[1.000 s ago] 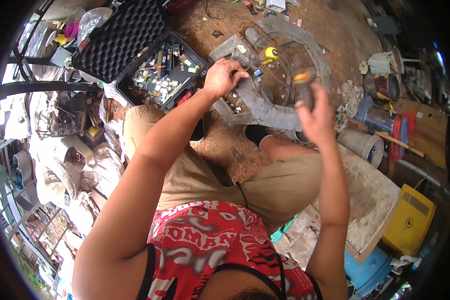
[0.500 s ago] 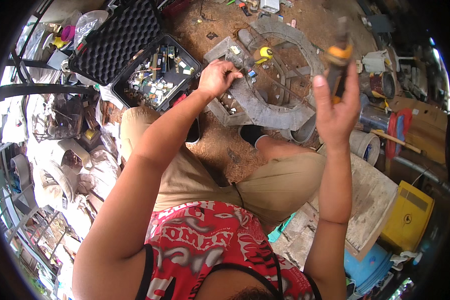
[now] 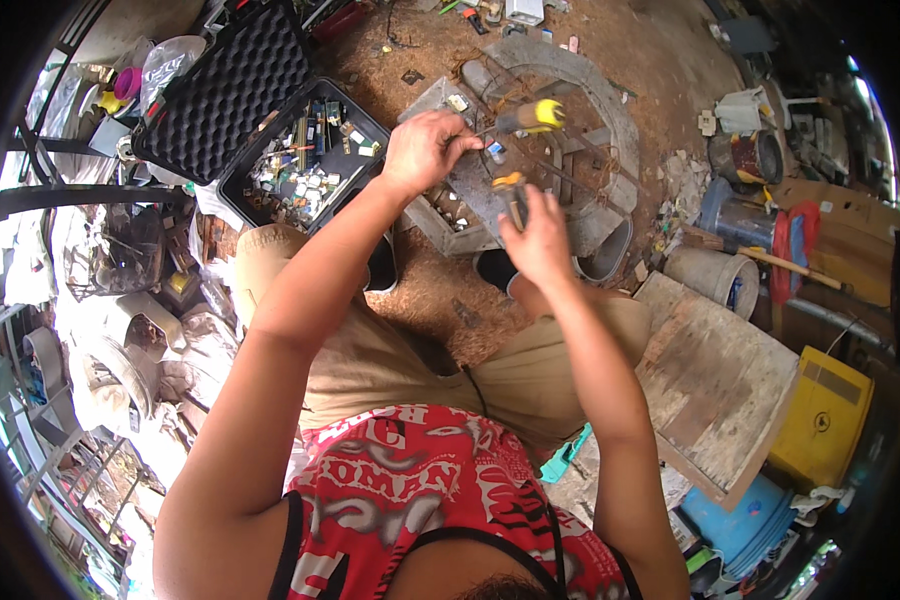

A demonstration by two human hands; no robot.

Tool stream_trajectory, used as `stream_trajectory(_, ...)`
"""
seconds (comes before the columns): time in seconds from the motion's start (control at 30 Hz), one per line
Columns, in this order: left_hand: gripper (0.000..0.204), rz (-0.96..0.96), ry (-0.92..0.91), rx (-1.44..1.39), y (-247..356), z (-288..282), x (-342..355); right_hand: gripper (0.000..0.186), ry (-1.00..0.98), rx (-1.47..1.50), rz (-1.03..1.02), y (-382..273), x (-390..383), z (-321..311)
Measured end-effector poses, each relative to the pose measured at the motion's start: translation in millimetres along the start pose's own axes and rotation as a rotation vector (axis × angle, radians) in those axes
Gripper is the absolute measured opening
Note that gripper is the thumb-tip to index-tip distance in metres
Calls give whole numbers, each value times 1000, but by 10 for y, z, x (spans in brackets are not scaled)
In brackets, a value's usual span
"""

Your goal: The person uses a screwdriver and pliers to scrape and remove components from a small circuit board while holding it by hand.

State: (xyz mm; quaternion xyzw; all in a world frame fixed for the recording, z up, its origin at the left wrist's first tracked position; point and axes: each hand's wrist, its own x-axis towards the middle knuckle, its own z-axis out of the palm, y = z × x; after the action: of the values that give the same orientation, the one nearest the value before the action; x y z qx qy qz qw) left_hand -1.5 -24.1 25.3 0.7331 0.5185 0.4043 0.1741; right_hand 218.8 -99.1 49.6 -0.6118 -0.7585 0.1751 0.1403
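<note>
My left hand is closed over the left side of the grey ring-shaped metal frame, fingertips pinched on the thin shaft of a screwdriver. Its yellow and dark handle slants up to the right over the ring. Just below, my right hand grips a tool with a black and orange handle; its working end cannot be made out. A small blue and white piece lies by my left fingertips. What the screwdriver tip touches is hidden by my hand.
An open black case with a foam-lined lid holds many small electronic parts, to the left. At right are a wooden board, a yellow panel, a white bucket and a blue container. My feet are beside the frame.
My right hand has swung down and left with its tool, from high at the right to beside the screwdriver. The screwdriver's handle has tilted rightward; my left hand has stayed nearly in place.
</note>
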Motion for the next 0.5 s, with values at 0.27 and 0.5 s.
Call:
stream_trajectory(0.27, 22, 125, -42, 43, 216, -299, -5, 48, 94, -34, -208, -20, 61, 136)
stream_trajectory(0.5, 14, 229, -178, 120, 352, -396, 21, 61, -399, 635, 64, -595, 203, -1667)
